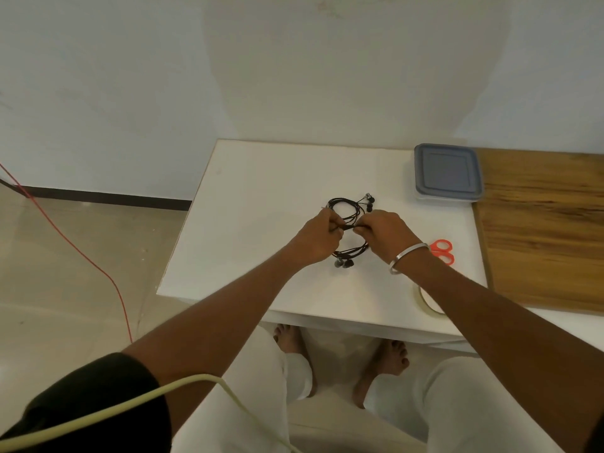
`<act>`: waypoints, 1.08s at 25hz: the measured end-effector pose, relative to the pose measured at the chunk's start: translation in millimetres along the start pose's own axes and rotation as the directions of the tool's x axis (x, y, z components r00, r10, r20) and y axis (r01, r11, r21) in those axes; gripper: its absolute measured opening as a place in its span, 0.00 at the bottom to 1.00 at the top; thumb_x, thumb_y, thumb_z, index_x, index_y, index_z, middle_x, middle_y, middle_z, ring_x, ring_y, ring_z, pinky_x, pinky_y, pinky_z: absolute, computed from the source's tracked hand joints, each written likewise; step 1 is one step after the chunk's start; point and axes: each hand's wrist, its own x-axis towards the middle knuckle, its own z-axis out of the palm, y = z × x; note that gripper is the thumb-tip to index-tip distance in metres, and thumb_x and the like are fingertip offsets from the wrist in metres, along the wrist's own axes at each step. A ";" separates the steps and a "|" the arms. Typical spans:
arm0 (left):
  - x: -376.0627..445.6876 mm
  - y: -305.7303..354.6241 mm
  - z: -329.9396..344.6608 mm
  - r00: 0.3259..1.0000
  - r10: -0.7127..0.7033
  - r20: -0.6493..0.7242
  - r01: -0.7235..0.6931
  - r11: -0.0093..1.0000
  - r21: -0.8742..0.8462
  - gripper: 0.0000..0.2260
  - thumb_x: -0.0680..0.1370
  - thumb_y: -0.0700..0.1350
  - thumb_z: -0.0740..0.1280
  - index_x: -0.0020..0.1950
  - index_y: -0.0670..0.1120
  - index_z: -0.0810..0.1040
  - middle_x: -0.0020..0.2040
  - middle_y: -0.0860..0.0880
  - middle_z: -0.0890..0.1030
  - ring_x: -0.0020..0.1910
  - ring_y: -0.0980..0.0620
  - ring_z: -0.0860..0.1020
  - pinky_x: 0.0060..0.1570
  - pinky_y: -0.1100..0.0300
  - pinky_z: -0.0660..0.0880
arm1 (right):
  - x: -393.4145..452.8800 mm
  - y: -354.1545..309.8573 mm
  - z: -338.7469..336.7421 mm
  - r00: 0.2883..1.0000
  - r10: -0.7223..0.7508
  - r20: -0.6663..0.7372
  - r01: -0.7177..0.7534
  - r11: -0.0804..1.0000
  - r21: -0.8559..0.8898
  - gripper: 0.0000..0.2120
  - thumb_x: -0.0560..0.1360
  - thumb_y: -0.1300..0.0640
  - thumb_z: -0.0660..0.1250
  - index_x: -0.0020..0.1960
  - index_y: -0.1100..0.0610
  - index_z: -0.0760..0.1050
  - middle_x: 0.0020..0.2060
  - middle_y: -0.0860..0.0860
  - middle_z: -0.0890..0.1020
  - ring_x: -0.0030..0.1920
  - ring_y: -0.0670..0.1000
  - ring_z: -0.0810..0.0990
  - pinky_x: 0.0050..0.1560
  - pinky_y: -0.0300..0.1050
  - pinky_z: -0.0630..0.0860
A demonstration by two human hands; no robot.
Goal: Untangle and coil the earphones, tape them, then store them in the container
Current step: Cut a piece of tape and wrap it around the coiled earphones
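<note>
Black earphones [346, 207] lie coiled in loops at the middle of the white table [261, 197]. My left hand [318, 238] and my right hand [384, 232] meet over the coil, and both pinch the bundled cable between them. One loop with earbuds shows behind the hands, another with earbuds [343, 263] hangs just in front. A grey-lidded container [447, 171] stands shut at the table's back right. A roll of tape [428, 300] lies near the front right, partly hidden by my right forearm.
Orange-handled scissors [442, 251] lie right of my right wrist. A wooden surface [542, 230] adjoins the table on the right. A red cable [81, 253] runs over the floor at the left. My feet show under the table's front edge.
</note>
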 end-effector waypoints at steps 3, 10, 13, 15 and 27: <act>14.2 5.3 15.9 0.996 0.023 -0.084 -0.021 0.999 0.033 0.07 0.78 0.39 0.65 0.55 0.44 0.76 0.43 0.50 0.78 0.37 0.53 0.77 0.40 0.65 0.74 | -0.3 21.8 -8.4 0.992 0.122 0.031 -0.124 0.986 0.114 0.11 0.76 0.54 0.66 0.55 0.59 0.77 0.46 0.58 0.83 0.48 0.56 0.79 0.51 0.46 0.74; 48.6 22.7 42.8 0.985 0.061 -0.160 -0.063 0.998 -0.012 0.06 0.76 0.36 0.68 0.52 0.39 0.78 0.35 0.53 0.74 0.34 0.56 0.73 0.35 0.72 0.70 | 4.9 67.0 -20.6 0.972 0.230 0.057 -0.236 0.922 0.308 0.10 0.69 0.54 0.75 0.45 0.53 0.75 0.36 0.54 0.83 0.34 0.47 0.79 0.35 0.33 0.70; 56.4 29.3 49.2 0.982 0.105 -0.156 -0.101 0.994 0.030 0.07 0.76 0.38 0.70 0.52 0.39 0.78 0.39 0.48 0.77 0.36 0.55 0.74 0.36 0.72 0.70 | 11.4 79.9 -17.3 0.962 0.273 0.007 -0.261 0.913 0.313 0.08 0.71 0.55 0.73 0.46 0.54 0.75 0.37 0.54 0.83 0.32 0.44 0.78 0.37 0.33 0.70; 57.4 31.3 48.1 0.963 0.204 -0.178 -0.192 0.978 0.083 0.06 0.75 0.37 0.70 0.51 0.40 0.78 0.43 0.46 0.80 0.38 0.56 0.74 0.40 0.66 0.71 | 15.7 87.5 -13.9 0.945 0.324 -0.042 -0.296 0.903 0.311 0.07 0.72 0.55 0.72 0.46 0.54 0.75 0.37 0.54 0.82 0.33 0.45 0.77 0.41 0.36 0.70; 68.4 -3.1 -16.4 0.954 0.100 -0.284 -0.001 0.944 0.330 0.12 0.79 0.48 0.65 0.58 0.43 0.78 0.57 0.45 0.77 0.58 0.47 0.75 0.61 0.50 0.71 | 11.7 95.3 3.6 0.947 0.218 -0.238 -0.223 0.975 0.006 0.12 0.77 0.54 0.64 0.51 0.62 0.77 0.50 0.58 0.77 0.51 0.57 0.75 0.53 0.47 0.72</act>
